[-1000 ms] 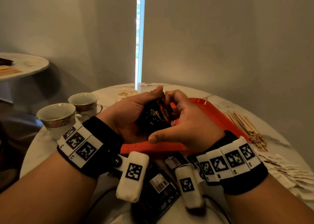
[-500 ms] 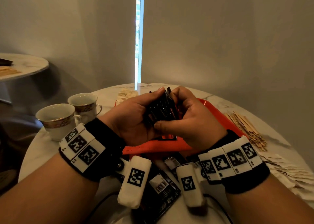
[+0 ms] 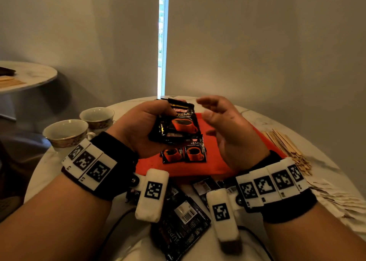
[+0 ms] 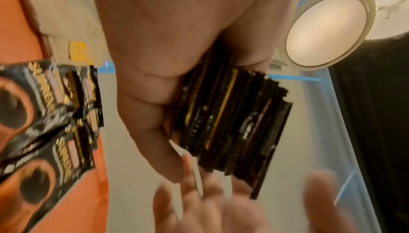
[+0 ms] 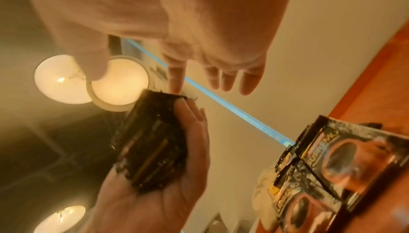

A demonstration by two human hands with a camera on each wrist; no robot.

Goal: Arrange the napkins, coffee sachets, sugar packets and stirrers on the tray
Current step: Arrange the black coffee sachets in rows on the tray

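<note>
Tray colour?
Red-orange tray; clearest in the head view.

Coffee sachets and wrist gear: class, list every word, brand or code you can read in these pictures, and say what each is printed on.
"KOPIKO" and "PREMO": top sachet of the stack held in the left hand.
"REMO": sachet on the red tray.
"SUPR": face-down sachet on the table, with an unreadable barcode.
Wristband markers: black-and-white codes, no words.
Small print on the sachets: too blurred to read.

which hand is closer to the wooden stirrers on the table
Right. The right hand hovers open over the red plastic tray, beside the pile of wooden stirrers; the left hand is across the tray.
</note>
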